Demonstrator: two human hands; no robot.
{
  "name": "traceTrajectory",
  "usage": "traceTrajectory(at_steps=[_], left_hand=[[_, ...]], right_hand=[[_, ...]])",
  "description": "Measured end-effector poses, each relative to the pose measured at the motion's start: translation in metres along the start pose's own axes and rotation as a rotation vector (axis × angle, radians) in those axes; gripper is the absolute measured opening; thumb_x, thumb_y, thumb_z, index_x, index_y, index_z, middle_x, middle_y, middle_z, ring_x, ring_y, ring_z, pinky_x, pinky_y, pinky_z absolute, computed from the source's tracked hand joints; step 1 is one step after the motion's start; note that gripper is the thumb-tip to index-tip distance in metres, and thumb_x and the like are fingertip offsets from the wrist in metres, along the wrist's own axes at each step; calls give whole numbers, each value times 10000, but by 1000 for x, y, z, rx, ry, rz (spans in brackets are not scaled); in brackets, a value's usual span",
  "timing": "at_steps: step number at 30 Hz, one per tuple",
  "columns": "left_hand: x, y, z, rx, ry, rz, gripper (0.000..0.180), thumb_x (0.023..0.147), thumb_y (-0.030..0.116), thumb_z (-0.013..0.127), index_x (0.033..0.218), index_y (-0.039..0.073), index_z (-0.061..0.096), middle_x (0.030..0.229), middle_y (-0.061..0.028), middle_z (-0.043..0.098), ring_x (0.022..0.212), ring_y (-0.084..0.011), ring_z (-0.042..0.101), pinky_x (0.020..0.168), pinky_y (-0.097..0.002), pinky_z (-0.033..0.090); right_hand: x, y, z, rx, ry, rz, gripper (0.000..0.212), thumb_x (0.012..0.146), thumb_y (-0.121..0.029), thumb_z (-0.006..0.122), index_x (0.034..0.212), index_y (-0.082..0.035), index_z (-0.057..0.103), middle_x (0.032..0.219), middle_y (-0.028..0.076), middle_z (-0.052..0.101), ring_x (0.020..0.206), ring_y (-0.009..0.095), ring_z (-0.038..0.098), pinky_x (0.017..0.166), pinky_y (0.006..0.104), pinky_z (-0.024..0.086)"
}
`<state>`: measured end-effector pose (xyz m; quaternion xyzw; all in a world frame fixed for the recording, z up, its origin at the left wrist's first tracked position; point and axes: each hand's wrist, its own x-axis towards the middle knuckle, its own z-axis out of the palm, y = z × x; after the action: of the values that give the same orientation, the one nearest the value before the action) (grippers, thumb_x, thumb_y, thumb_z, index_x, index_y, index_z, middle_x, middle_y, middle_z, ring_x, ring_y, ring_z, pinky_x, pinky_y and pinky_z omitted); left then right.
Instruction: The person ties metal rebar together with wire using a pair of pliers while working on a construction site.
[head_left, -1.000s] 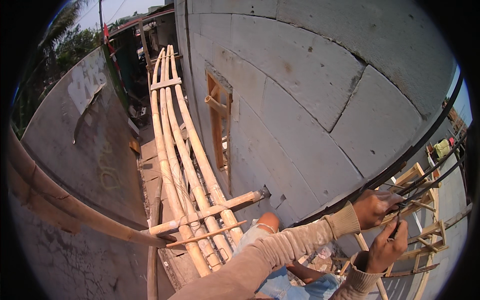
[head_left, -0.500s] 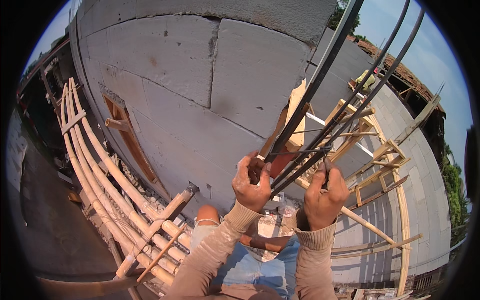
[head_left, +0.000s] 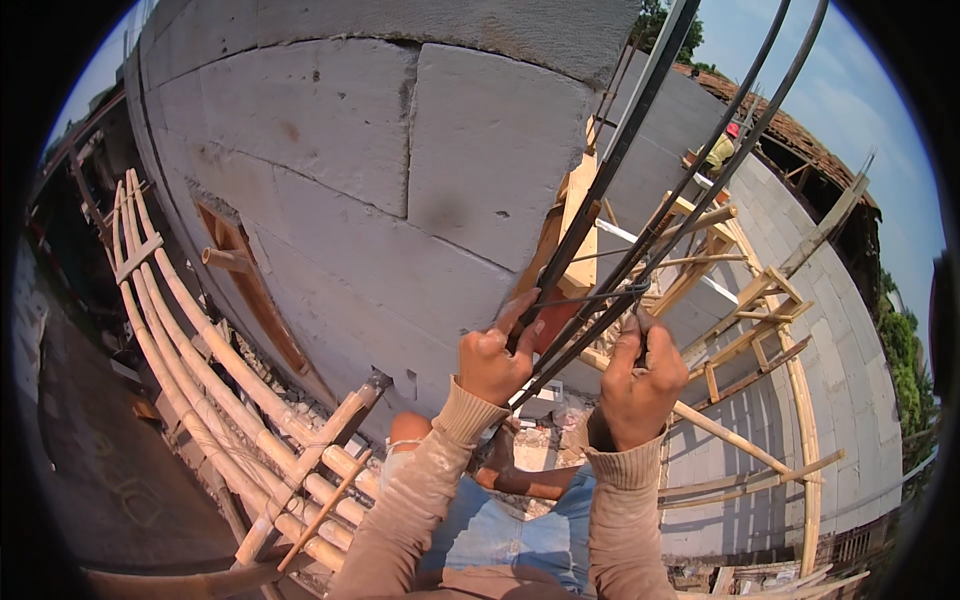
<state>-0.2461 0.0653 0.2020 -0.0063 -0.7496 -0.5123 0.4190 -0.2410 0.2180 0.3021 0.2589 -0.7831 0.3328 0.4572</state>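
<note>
Several dark steel reinforcing bars (head_left: 612,165) rise at a slant beside the end of a grey block wall, with a thin steel stirrup (head_left: 596,297) running across them. My left hand (head_left: 494,362) is closed at the nearer-left bar, thumb and fingers about it where the stirrup meets it. Close below the stirrup's right-hand corner, my right hand (head_left: 643,388) is curled shut with the fingers pinched together. Something dark and thin shows between those fingers, too small to make out.
The grey block wall (head_left: 480,165) fills the left and middle. Bundled bamboo poles (head_left: 215,385) run along the lower left. Timber and bamboo scaffolding (head_left: 790,340) stands at right before another block wall. A person (head_left: 719,150) in a red helmet is farther off. Rubble lies below.
My left hand's fingers have straightened and reach up onto the bar. The right hand stays pinched near the stirrup's corner. The whole view has shifted slightly.
</note>
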Motion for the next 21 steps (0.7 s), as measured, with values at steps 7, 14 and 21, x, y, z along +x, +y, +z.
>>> traceTrajectory(at_steps=[7, 14, 21], left_hand=[[-8, 12, 17, 201, 279, 166, 423, 852, 89, 750, 1266, 85, 667, 990, -94, 735, 837, -326, 729, 698, -384, 574], [-7, 15, 14, 224, 315, 168, 384, 832, 59, 746, 1211, 69, 688, 1001, -128, 761, 814, -324, 711, 709, -383, 575], [-6, 6, 21, 63, 231, 146, 331, 866, 42, 729, 1183, 22, 636, 1133, -137, 741, 862, -325, 737, 731, -366, 589]], right_hand=[[0, 3, -1, 73, -19, 88, 158, 956, -58, 605, 1040, 46, 690, 780, 171, 679, 667, 225, 649, 626, 340, 490], [0, 3, 2, 33, -11, 51, 127, 931, -3, 620, 1023, 63, 677, 822, 196, 696, 684, 282, 688, 624, 373, 512], [1, 2, 1, 54, 19, 45, 112, 931, -13, 614, 1002, 49, 674, 832, 211, 691, 693, 349, 692, 630, 394, 515]])
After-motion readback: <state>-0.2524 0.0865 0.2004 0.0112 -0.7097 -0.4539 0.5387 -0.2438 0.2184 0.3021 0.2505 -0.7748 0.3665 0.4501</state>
